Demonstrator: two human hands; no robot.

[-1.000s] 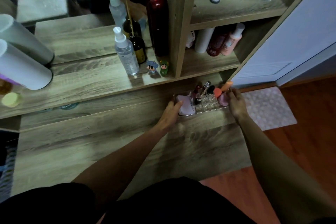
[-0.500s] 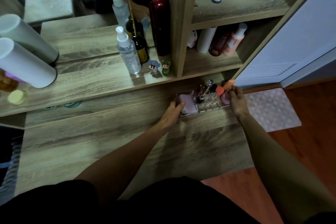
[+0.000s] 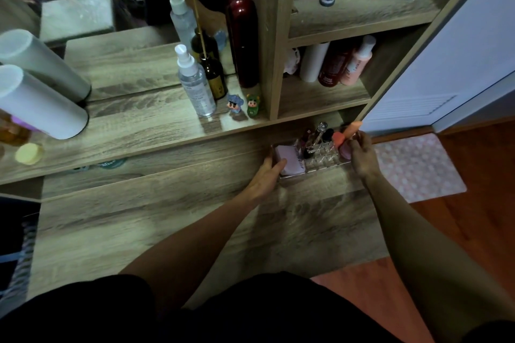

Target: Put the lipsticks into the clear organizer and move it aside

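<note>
The clear organizer (image 3: 323, 163) sits on the low wooden desk (image 3: 167, 217), at its far right under the shelf edge. Several lipsticks (image 3: 317, 138) stand upright in its middle slots. A lilac box (image 3: 288, 160) fills its left compartment, and orange and pink sponges (image 3: 341, 142) sit in the right one. My left hand (image 3: 267, 175) grips the organizer's left end, thumb resting on the lilac box. My right hand (image 3: 362, 157) holds the right end, fingers curled at the sponges.
A raised shelf (image 3: 125, 131) behind the desk carries a spray bottle (image 3: 195, 83), a dark reed diffuser (image 3: 214, 78), a tall dark red bottle (image 3: 243, 42) and two small figurines (image 3: 243, 104). Bottles fill the cubby (image 3: 337, 64). A pink mat (image 3: 418, 167) lies on the floor to the right.
Both hands stay on the organizer's ends. The organizer has slid a little to the right and toward the shelf; otherwise the scene shifts only with my head.
</note>
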